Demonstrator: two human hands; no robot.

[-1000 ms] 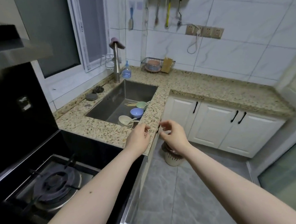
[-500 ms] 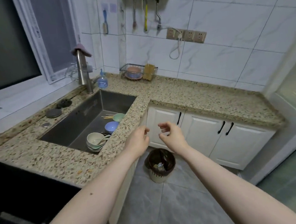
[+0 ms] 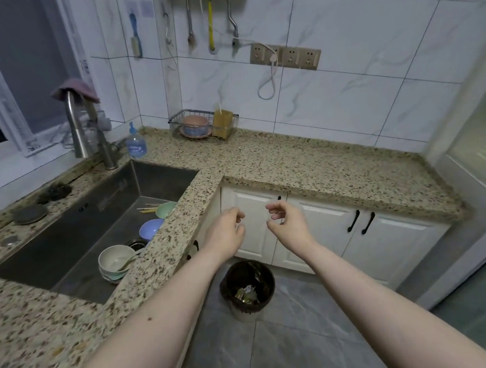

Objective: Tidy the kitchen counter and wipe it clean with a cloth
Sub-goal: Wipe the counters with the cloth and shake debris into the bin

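The speckled granite counter [image 3: 292,163] runs in an L around a steel sink [image 3: 75,224]. A purple cloth [image 3: 74,89] is draped over the faucet at the back left. My left hand [image 3: 225,234] and my right hand [image 3: 286,224] hover side by side in the air in front of the white cabinet, past the counter's inner corner and above the bin. Both have loosely curled fingers and I see nothing in them. In the sink lie a stack of white bowls [image 3: 116,258], a blue bowl [image 3: 150,229], a green bowl [image 3: 165,210] and chopsticks [image 3: 148,209].
A dark-lined bin [image 3: 247,287] with scraps stands on the grey floor below my hands. A wire rack [image 3: 203,124] with a pink bowl sits at the back wall, a small bottle [image 3: 136,144] by the faucet. A dark scrubber [image 3: 54,192] and round lid [image 3: 29,213] lie left of the sink.
The view has swung right, so the stove has left the frame. My hands have come off the counter's edge and now hang over the bin, slightly further apart.
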